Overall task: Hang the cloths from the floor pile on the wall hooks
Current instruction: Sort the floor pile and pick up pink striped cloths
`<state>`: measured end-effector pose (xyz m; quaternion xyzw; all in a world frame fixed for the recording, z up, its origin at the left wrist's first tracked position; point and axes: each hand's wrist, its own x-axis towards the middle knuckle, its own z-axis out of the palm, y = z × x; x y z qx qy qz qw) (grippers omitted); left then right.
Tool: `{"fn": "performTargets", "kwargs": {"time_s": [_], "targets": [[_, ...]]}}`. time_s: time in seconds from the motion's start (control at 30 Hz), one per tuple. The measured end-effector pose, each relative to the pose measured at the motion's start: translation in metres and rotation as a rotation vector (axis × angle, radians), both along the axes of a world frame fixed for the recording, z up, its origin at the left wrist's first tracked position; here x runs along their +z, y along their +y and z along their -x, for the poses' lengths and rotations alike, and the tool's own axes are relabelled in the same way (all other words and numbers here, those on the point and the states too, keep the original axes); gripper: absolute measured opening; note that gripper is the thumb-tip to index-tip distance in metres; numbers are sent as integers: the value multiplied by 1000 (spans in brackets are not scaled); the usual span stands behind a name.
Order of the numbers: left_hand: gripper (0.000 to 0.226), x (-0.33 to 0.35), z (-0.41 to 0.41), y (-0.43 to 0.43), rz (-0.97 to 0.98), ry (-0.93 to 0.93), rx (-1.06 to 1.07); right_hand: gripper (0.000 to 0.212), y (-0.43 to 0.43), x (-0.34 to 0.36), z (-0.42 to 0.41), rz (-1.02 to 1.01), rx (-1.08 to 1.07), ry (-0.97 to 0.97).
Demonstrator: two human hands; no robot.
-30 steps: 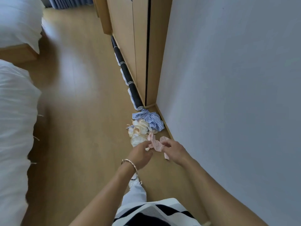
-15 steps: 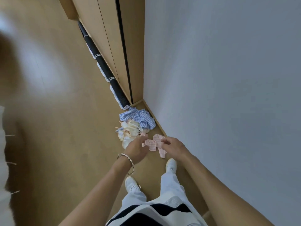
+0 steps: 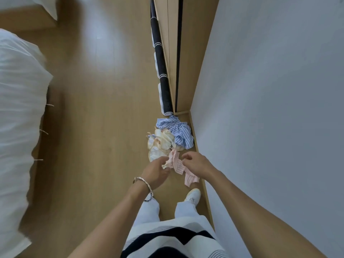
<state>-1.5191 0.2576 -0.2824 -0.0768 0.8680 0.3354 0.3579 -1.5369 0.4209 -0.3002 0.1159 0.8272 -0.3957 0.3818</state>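
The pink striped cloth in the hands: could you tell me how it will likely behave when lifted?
Probably floppy: the pink striped cloth sags and folds between the left hand and the right hand, its free end dangling. Likely light, since fingertip pinches seem to carry it. It may bunch up, like the crumpled floor pile.

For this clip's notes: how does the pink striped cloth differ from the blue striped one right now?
The pink cloth is held between the left hand and right hand; the blue cloth lies on the floor in the pile. The pink cloth hangs as a narrow strip; the blue cloth is bunched in a crumpled heap. Both are striped.
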Motion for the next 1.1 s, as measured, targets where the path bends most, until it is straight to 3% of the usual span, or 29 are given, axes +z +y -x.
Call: {"fn": "performTargets", "kwargs": {"time_s": [0.43,0.77,1.1], "targets": [[50,-79,64,1,73,-105,-115,35,-15,-88,52,14,45,-105],[51,-201,119,-16,132,-113,-268,42,-21,-208,100,-25,8,-173],[53,-338,135,-18,179,-159,-436,37,-22,-338,89,-10,-20,-276]]}}
